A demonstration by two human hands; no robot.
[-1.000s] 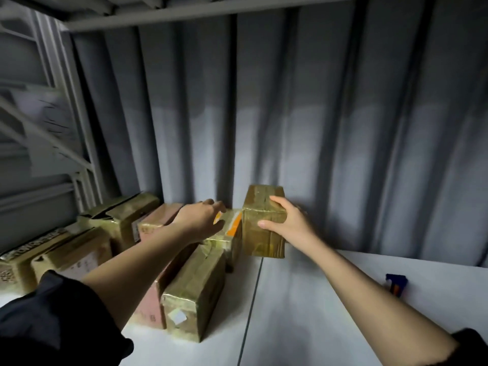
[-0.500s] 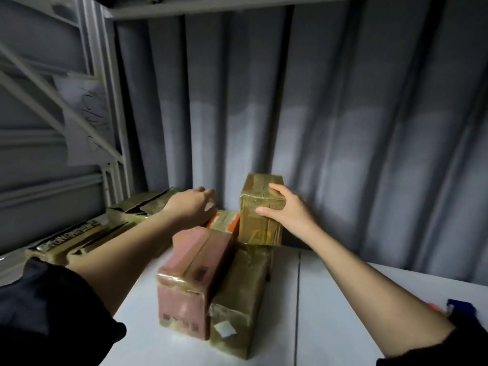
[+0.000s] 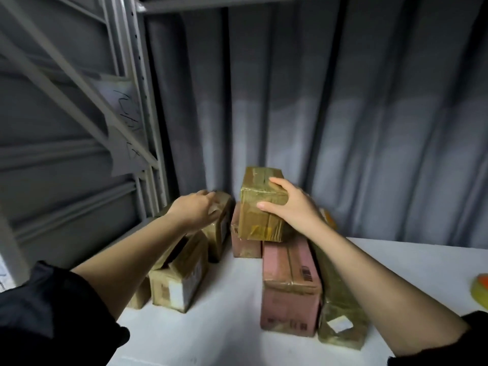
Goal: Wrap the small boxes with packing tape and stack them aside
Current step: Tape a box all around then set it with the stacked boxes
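My right hand (image 3: 293, 207) grips a small tape-wrapped brown box (image 3: 257, 207) from its right side, thumb on the front face and fingers over the top. This box sits above the pink boxes at the back of the pile. My left hand (image 3: 194, 212) reaches over a taped brown box (image 3: 220, 231) at the back left, its fingers resting on the top edge. A long pink box (image 3: 290, 283) lies in front, with a taped brown box (image 3: 340, 313) beside it under my right forearm.
Brown boxes with white labels (image 3: 179, 281) lie under my left forearm on the white shelf surface (image 3: 224, 326). A grey shelf upright (image 3: 148, 128) stands at the left, a grey curtain behind. A yellow and orange object (image 3: 482, 286) sits at the right edge.
The view has swung left, so the pile sits more to the right. My right hand keeps its grip on the brown box. My left hand has moved off the pink box to the back left box.
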